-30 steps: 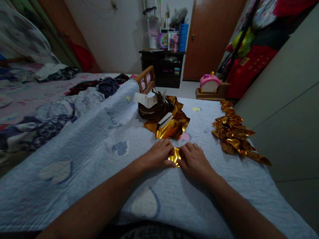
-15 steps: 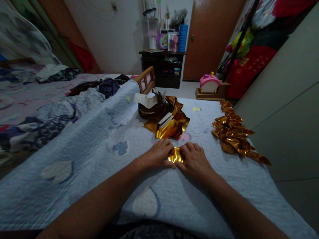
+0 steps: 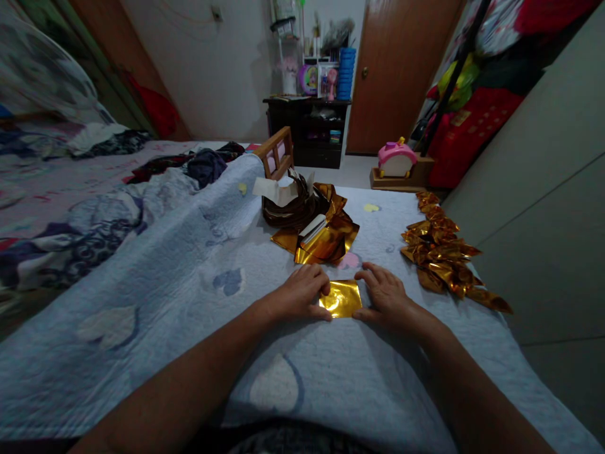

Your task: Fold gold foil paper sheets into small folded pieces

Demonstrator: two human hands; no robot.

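A small sheet of shiny gold foil paper (image 3: 341, 299) lies flat on the light blue quilt (image 3: 189, 284) in front of me. My left hand (image 3: 301, 292) presses on its left edge with curled fingers. Fingers spread, my right hand (image 3: 385, 294) rests on the sheet's right edge. Both forearms reach in from the bottom of the view.
A stack of loose gold foil sheets (image 3: 324, 236) lies just beyond, next to a dark basket (image 3: 293, 205) with white paper. A row of folded gold pieces (image 3: 442, 252) runs along the quilt's right edge beside a grey wall. Bedding and clothes are heaped on the left.
My right hand slid to the right, uncovering and flattening more of the gold sheet. The left hand stayed in place.
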